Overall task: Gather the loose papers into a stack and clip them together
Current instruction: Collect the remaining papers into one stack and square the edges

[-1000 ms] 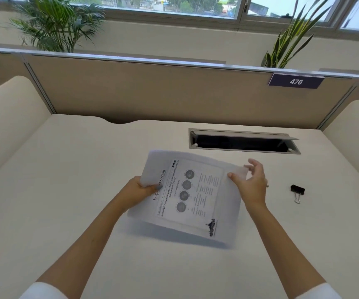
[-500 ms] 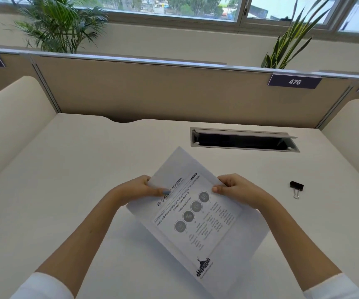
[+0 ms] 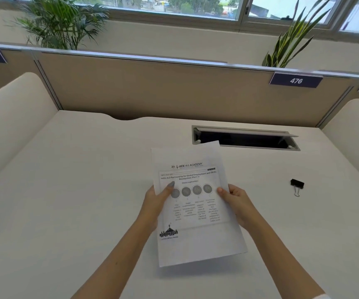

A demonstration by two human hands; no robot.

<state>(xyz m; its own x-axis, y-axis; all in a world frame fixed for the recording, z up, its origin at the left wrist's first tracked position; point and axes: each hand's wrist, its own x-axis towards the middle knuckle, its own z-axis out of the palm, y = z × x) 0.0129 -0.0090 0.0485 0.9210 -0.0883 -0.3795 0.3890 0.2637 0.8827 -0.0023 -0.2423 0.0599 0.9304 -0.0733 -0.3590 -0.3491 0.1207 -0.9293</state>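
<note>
Papers (image 3: 195, 212) are picked up & held over the worktop (image 3: 66, 190) middle, left hand (image 3: 154, 203) & right hand (image 3: 236, 203) each in a pinch grip on a side, corners not even yet, clip (image 3: 297, 184) untouched nr right edge.

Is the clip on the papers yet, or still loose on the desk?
Loose. The clip lies on the desk, apart from the papers held by both hands.

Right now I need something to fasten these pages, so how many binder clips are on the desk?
1. The binder clip lies on the desk, right of the right hand.
</note>
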